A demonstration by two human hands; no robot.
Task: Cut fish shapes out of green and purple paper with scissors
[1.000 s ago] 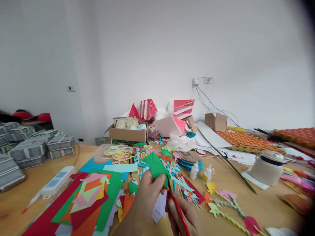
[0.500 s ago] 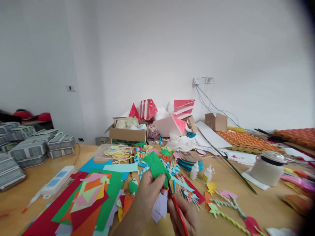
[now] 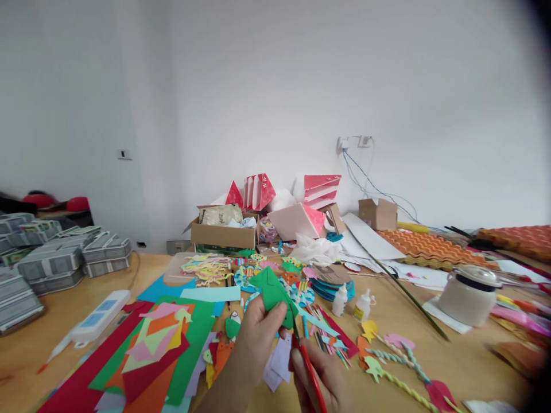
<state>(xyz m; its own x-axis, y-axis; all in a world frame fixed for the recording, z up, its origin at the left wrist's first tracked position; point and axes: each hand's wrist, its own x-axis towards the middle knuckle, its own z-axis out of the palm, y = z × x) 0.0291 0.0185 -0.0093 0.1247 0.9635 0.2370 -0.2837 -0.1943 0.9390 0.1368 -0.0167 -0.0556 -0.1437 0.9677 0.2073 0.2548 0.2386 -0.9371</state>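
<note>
Between the thumb and fingers of my left hand (image 3: pixel 260 330) is a piece of green paper (image 3: pixel 272 292) with thin lines drawn on it. My right hand (image 3: pixel 318 370) grips red-handled scissors (image 3: pixel 310 373). Their dark blades reach the right lower edge of the green paper; how far they are apart I cannot make out. Below the paper, pale purple paper pieces (image 3: pixel 278 364) lie on the table. Left of my left wrist are an orange paper cutout (image 3: pixel 222 357) and a green-and-white paper fish (image 3: pixel 233 326).
Stacked coloured paper (image 3: pixel 157 367) lies at left, beside a white power strip (image 3: pixel 97 318). Two small glue bottles (image 3: pixel 340 300) stand right of the hands. Braided paper strings (image 3: pixel 404 384) and a white lidded pot (image 3: pixel 468 298) are farther right. A cardboard box (image 3: pixel 224 235) sits at the back.
The green paper has dipped and turned slightly in my left hand. My right hand and the scissors have shifted a little left and down along its edge.
</note>
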